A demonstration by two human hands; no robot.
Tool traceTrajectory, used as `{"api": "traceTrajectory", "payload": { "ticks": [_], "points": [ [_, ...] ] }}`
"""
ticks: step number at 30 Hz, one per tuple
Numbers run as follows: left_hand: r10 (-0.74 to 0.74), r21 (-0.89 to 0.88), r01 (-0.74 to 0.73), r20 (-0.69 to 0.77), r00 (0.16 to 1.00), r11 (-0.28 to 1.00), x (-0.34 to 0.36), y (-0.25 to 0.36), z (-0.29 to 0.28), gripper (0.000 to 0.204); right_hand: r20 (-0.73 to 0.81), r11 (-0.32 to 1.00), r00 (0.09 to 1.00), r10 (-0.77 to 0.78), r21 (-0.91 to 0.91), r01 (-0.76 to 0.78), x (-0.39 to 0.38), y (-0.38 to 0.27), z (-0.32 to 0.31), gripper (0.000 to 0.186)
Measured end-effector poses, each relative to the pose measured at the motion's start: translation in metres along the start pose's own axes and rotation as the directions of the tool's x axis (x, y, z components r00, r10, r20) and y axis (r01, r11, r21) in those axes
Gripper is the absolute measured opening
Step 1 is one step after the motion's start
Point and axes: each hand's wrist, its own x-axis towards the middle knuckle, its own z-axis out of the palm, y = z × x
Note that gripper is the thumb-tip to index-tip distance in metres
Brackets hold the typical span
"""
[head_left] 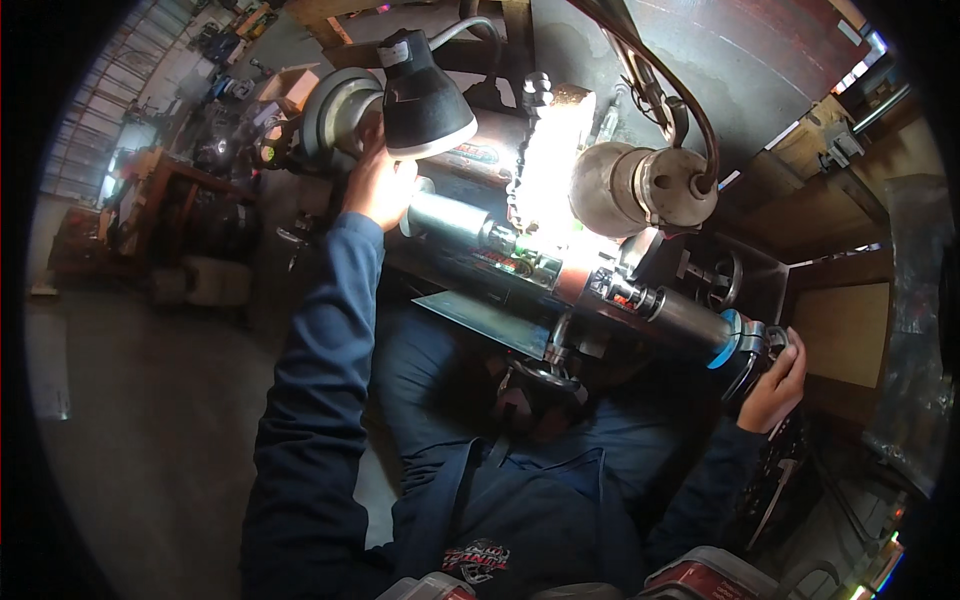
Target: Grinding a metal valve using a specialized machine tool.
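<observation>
In front of me lies a long metal-working machine that looks like a small lathe. My left hand [380, 188] reaches to its left end, between a round grey pulley-like wheel [335, 108] and a black lamp shade [425, 105]. The shade hides some of its fingers, so its grip does not show. Close to that hand is a shiny metal cylinder [450, 218]. At the right end, my right hand [778, 388] curls its fingers round a metal handle [773, 340], beside a blue ring [727, 340] on a second grey cylinder [690, 318].
Bright lamplight falls on the machine's middle, near a hanging chain [518, 180]. A beige cylindrical housing [640, 190] with cables stands behind. A flat metal plate [485, 322] and a handwheel [545, 385] project toward my lap. Wooden panels [840, 335] flank the right side.
</observation>
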Motion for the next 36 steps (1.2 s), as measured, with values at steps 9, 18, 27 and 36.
{"api": "traceTrajectory", "payload": {
  "ticks": [9, 18, 27, 36],
  "points": [
    [-0.029, 0.011, 0.029, 0.007, 1.0, 1.0, 0.001, -0.001, 0.001, 0.035, 0.161, 0.988, 0.98, 0.113, -0.119, -0.095, 0.022, -0.002, 0.0, 0.028],
    [0.002, -0.013, -0.001, 0.063, 0.998, 1.0, -0.002, 0.014, -0.005, 0.031, -0.199, 0.99, 0.98, -0.005, 0.134, 0.032, -0.018, 0.02, 0.015, 0.033],
    [-0.077, 0.013, 0.076, 0.128, 0.989, 0.997, -0.004, 0.027, -0.013, 0.029, -0.422, 0.981, 0.897, -0.129, 0.08, 0.179, -0.038, 0.041, 0.034, 0.039],
    [-0.039, -0.043, 0.042, 0.057, 0.998, 0.998, -0.005, 0.02, -0.009, 0.033, -0.569, 0.986, 0.817, -0.098, 0.054, 0.156, -0.061, 0.074, 0.059, 0.051]
  ]
}}
